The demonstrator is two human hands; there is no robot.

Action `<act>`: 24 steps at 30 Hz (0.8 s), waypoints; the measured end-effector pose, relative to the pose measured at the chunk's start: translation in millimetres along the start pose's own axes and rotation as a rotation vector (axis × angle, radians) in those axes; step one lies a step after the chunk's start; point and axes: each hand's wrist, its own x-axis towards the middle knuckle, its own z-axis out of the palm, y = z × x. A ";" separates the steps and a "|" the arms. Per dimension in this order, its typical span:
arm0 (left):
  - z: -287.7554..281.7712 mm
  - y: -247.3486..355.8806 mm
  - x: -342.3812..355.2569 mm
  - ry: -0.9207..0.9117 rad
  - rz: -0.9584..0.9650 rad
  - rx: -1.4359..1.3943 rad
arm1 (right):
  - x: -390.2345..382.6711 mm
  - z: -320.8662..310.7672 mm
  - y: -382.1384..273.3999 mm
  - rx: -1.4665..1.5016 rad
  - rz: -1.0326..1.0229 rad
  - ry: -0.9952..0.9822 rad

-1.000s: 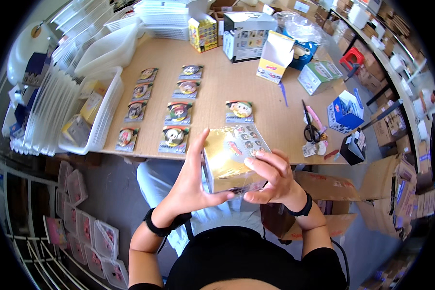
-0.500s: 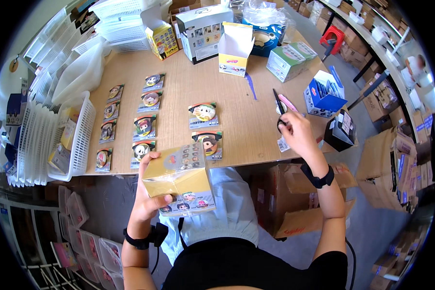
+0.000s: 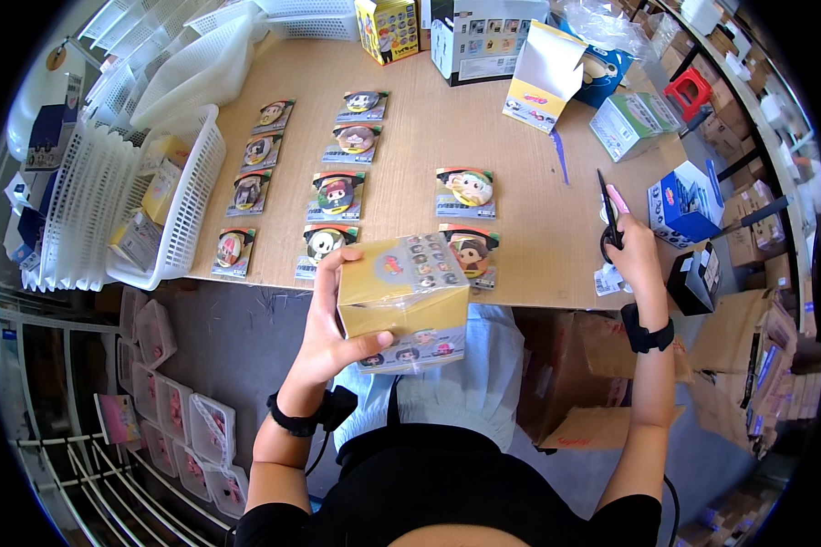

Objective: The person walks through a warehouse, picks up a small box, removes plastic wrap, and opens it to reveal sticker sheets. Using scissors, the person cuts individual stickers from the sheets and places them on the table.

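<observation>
My left hand (image 3: 323, 335) grips a yellow cardboard box (image 3: 374, 290) wrapped in clear film, with small cartoon figures printed on it. It is held in front of the table's near edge, above my lap. At the right of the table, my right hand (image 3: 637, 253) has its fingers closed on the handles of black scissors (image 3: 605, 196), whose blades point away from me. Right beside the scissors lies a pink pen-like tool (image 3: 619, 201), partly hidden by the hand. Round cartoon badges on cards, such as a white-faced one (image 3: 325, 244), lie in columns to the left and middle.
A white basket (image 3: 212, 173) with small boxes stands at the table's left. Along the back are an opened yellow-white box (image 3: 540, 77), a grey display box (image 3: 488, 41) and a green box (image 3: 631, 126). A blue box (image 3: 684, 205) and black box (image 3: 693, 278) stand at right.
The view has turned, so the table appears shifted right. My right hand has settled lower over the scissors' handles. The yellow box stays in my left hand.
</observation>
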 end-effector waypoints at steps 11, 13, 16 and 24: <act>-15.1 -18.5 -5.5 -0.056 -0.147 -0.044 | -31.3 -34.6 -199.7 0.653 -0.778 -0.021; -17.4 -18.7 -11.6 -0.044 -0.188 -0.025 | -30.9 -21.5 -220.4 0.699 -0.825 -0.094; -21.9 -26.1 -20.4 -0.024 -0.244 -0.089 | -30.7 3.2 -233.7 0.737 -0.855 -0.171; -28.4 -41.3 -31.8 -0.008 -0.326 -0.099 | -37.4 28.6 -238.1 0.767 -0.872 -0.129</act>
